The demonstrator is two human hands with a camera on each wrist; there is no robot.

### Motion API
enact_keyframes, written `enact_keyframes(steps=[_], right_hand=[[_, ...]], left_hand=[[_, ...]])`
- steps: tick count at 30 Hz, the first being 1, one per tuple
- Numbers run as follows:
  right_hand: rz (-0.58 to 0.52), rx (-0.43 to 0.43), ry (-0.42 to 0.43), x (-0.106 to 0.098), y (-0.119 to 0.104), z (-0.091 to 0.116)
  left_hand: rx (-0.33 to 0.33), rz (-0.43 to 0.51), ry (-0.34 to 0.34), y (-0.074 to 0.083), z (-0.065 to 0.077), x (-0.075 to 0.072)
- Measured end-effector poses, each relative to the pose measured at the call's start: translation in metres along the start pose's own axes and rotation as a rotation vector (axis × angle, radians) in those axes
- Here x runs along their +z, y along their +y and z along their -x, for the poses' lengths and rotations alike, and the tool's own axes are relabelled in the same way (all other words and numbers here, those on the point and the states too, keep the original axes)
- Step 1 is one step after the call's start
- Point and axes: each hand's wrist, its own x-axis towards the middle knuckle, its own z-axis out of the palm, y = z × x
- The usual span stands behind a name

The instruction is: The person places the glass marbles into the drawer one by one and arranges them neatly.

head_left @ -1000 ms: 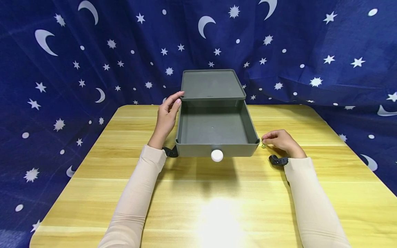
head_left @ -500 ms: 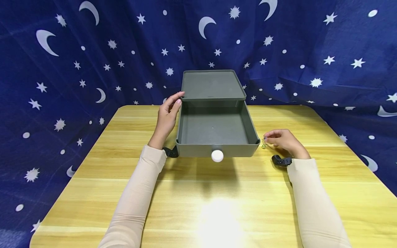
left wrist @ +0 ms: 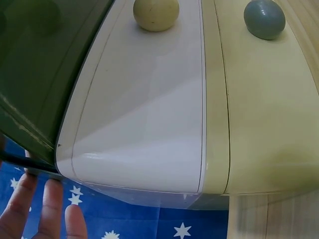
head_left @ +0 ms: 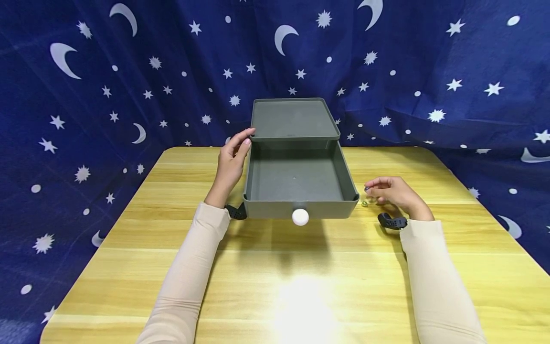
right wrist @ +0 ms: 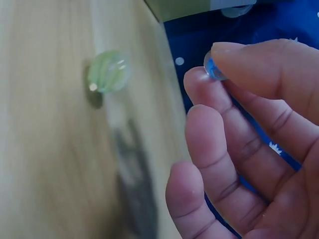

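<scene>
In the head view a grey drawer point(head_left: 296, 177) with a white knob point(head_left: 300, 217) stands pulled out below a grey cabinet top point(head_left: 294, 117). My left hand point(head_left: 231, 165) touches the left front corner of that top, and its extended fingers point(left wrist: 52, 206) show in the left wrist view. To the right of the drawer, my right hand point(head_left: 393, 193) pinches a clear marble with blue inside point(right wrist: 214, 67) between thumb and forefinger, raised over the table. A green striped marble point(right wrist: 108, 71) lies on the table near that hand, beside the drawer's right front corner.
In the left wrist view the cabinet has a white drawer point(left wrist: 144, 99) with a cream knob point(left wrist: 156, 12) and a yellow drawer point(left wrist: 269, 109) with a grey-blue knob point(left wrist: 264, 19). A wooden table point(head_left: 172, 267) bears it all. A blue star-patterned cloth point(head_left: 172, 38) hangs behind.
My right hand has shifted slightly right and up, away from the green marble, with the blue marble between its fingertips. The left hand and the drawer have stayed in place.
</scene>
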Motion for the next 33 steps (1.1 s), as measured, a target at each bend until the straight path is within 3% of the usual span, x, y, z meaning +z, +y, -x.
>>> enact_keyframes(steps=[14,33], right_hand=[[0.057,-0.110,0.011,-0.003,-0.027,0.006],[0.041,-0.306,0.115,0.000,-0.064,0.023]], left_hand=[[0.008,0.002,0.003,0.001,0.001,-0.001],[-0.007,-0.001,0.002,0.001,0.001,0.000]])
